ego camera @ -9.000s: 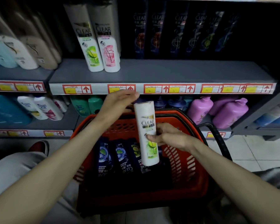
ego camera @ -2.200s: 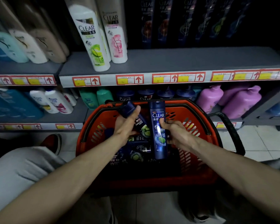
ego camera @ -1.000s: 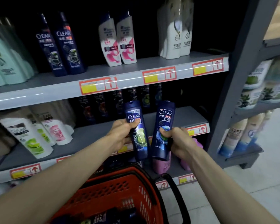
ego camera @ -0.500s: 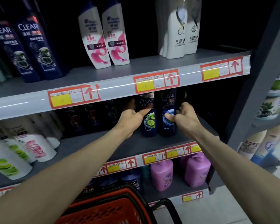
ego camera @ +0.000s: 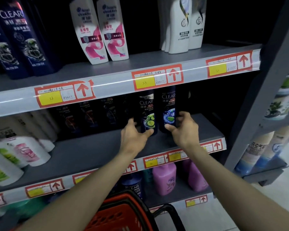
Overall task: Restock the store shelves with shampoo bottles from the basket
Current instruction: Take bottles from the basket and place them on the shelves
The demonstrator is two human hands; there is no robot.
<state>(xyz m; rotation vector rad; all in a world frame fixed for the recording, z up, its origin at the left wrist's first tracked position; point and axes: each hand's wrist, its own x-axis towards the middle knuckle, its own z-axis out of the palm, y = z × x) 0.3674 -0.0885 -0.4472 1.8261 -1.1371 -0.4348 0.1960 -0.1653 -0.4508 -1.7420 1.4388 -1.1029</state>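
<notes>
Grey shelf point(ego camera: 90, 152), shampoo bottles point(ego camera: 148, 112) upright, fingers point(ego camera: 183, 115) round each

You wore the only camera on your head; it looked forward and slightly down at the middle shelf point(ego camera: 90, 152) from close by, wide-angled, with the basket point(ego camera: 120, 217) at the bottom edge

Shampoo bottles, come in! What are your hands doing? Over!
Left hand grips left dark bottle. Right hand grips right dark bottle. Both upright on middle shelf. Nothing in the way.
</notes>
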